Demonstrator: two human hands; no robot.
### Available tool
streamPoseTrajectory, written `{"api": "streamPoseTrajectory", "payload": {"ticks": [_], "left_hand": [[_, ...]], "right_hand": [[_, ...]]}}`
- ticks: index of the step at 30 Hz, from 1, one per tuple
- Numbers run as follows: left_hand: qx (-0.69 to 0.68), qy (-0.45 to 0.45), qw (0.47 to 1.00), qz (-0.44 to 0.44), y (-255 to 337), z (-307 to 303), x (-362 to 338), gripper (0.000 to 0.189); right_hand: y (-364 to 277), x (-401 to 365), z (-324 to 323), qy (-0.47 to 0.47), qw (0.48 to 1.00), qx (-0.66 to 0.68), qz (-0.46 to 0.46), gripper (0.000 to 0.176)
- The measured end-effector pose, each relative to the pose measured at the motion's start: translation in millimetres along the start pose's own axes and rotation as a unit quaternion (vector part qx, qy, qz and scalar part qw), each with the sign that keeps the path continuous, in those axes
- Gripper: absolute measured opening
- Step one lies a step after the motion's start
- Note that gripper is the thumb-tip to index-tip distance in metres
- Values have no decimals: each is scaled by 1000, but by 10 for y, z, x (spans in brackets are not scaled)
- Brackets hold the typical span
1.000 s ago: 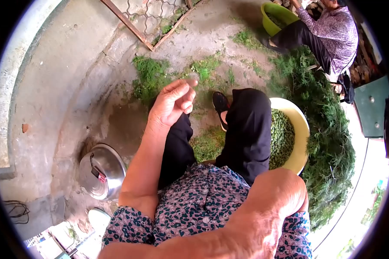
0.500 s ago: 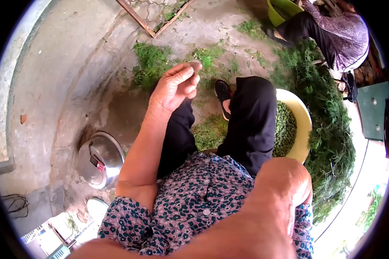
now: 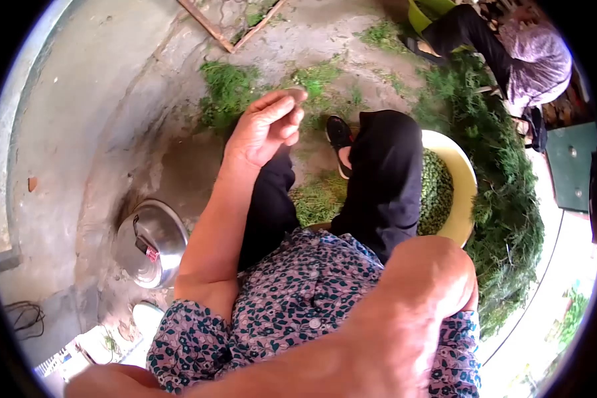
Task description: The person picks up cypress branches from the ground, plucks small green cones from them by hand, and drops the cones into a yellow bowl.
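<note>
My left hand (image 3: 265, 126) is raised above my left knee, palm partly turned up. Its fingers are curled and pressed together. Something small and greyish (image 3: 300, 94) shows at the fingertips, too unclear to name. My right arm (image 3: 404, 305) is bent close to the camera, its forearm crossing my patterned shirt (image 3: 305, 285) toward the lower left. The fingers of my right hand are hidden; a blurred patch of skin at the bottom left may be part of it. Beside my right leg stands a yellow basin (image 3: 467, 179) holding many small green pieces (image 3: 434, 192).
Cut green plants (image 3: 501, 199) are heaped along the right, with smaller bunches (image 3: 229, 86) on the concrete floor. A metal lid or pot (image 3: 169, 232) lies at left. At top right a person (image 3: 534, 60) sits by a green basin (image 3: 418, 20). A wooden frame (image 3: 209, 26) lies ahead.
The view has shifted slightly. My left hand keeps nearly the same pose. My right forearm has moved a little lower, and the person at top right leans further toward the basin.
</note>
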State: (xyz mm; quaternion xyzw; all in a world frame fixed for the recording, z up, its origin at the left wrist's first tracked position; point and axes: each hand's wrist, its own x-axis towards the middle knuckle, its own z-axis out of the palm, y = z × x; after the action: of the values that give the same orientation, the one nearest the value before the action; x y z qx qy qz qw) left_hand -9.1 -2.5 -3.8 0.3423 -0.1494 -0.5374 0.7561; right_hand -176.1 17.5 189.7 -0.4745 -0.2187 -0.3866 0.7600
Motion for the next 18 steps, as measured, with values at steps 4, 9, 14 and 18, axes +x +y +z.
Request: {"api": "streamPoseTrajectory", "payload": {"ticks": [4, 9, 14, 18], "left_hand": [[-5, 9, 1000, 7, -35, -9, 0, 18], [-10, 6, 1000, -7, -7, -30, -15, 18], [22, 18, 1000, 4, 29, 20, -49, 19], [51, 50, 997, -4, 61, 2, -76, 20]], "right_hand": [[49, 22, -33, 1, 999, -30, -29, 24], [89, 45, -3, 2, 994, -68, -84, 17], [157, 166, -44, 29, 980, -146, -134, 11], [248, 266, -310, 35, 966, -207, -149, 10]]}}
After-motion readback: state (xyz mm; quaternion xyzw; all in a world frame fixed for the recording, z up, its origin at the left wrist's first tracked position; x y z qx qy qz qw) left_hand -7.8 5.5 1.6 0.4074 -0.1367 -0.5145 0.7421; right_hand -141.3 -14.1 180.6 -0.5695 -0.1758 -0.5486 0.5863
